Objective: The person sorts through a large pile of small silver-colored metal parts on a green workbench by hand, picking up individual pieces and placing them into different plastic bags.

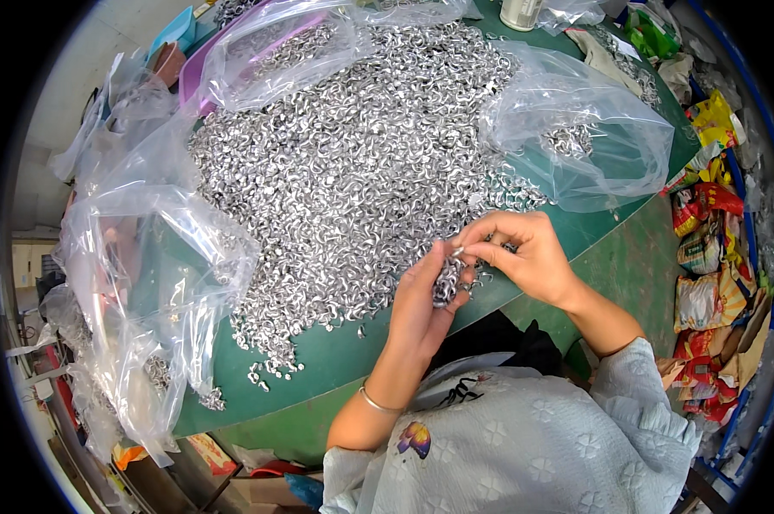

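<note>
left hand point(421, 300): palm up and cupped at the near edge of the table, fingers curled around a small clump of metal rings point(447, 283) that rests in the palm; a thin silver bangle point(378, 401) sits on the wrist.
right hand point(524, 257): just beside the left hand and touching it at the fingertips, thumb and forefinger pinched on 1 small ring point(457, 252) right above the clump (whether that ring is linked to the clump cannot be told).
big pile point(353, 163): a wide heap of loose, shiny silver ring pieces spreads over most of the table, from the far side down to the hands; a few strays lie apart near the lower left edge.
table point(336, 360): round, green top, its rim curving along below the hands.
clear bag, right point(584, 137): crumpled, open, lying on the table beyond the right hand, with a small amount of the same pieces inside.
clear bag, left point(147, 283): large, rumpled, hanging over the left edge of the table, a few pieces in its folds.
clear bag, far point(276, 51): at the top, partly over the pile, also holding pieces, with a pink tray under it.
side clutter: colourful snack wrappers point(704, 257) heaped off the table at the right, well apart from the hands.
clothing: pale grey patterned top point(533, 437) with a butterfly motif, sleeves short of the forearms.
</note>
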`<state>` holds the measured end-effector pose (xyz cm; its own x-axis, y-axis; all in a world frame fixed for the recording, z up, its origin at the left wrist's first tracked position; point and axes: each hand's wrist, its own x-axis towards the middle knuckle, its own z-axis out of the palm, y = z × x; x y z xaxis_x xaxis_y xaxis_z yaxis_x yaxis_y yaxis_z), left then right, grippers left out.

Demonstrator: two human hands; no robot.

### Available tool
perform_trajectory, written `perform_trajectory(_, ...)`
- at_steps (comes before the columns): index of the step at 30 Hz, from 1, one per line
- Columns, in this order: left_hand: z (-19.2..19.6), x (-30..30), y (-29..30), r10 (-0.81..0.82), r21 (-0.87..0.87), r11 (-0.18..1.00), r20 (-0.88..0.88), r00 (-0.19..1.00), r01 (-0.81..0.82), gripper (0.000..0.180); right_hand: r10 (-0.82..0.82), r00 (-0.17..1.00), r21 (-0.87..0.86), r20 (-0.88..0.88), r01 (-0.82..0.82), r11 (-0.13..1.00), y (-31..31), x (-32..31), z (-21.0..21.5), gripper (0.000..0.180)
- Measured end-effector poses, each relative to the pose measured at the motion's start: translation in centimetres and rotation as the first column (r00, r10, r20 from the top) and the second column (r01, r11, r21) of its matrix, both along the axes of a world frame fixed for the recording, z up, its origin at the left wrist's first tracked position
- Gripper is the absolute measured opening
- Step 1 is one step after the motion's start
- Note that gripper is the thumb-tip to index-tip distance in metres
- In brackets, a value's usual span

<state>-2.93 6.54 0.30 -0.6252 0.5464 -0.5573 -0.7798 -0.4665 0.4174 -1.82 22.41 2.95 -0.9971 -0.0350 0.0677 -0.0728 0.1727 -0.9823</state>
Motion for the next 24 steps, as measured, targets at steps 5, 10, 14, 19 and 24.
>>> perform_trajectory(5,-0.7,-0.3,0.1,0.001,0.064,0.998,-0.043,0.999,0.002,0.031,0.062,0.989,0.155,-0.137,-0.041,0.987,0.5,-0.2,0.2,0.008)
perform_trajectory(10,0.2,0.1,0.1,-0.007,0.06,0.998,-0.086,0.996,0.012,0.032,-0.054,0.967,0.135,-0.248,0.089,0.987,0.5,-0.2,-0.2,0.007)
perform_trajectory(14,-0.3,0.1,-0.6,0.026,0.107,0.994,-0.061,0.998,-0.02,0.038,-0.176,0.968,0.243,-0.181,0.218,0.945,1.5,-0.9,0.1,0.008)
perform_trajectory(19,-0.4,-0.4,-1.3,0.042,0.167,0.985,0.034,0.999,-0.047,0.053,-0.132,0.878,0.524,-0.459,0.388,0.758,2.7,-3.2,-1.6,0.011)
perform_trajectory(24,0.0,-1.1,-1.1,0.051,0.241,0.967,0.151,0.987,-0.087,0.028,-0.002,0.886,0.659,-0.463,0.345,0.668,0.6,-5.3,-2.8,0.023)
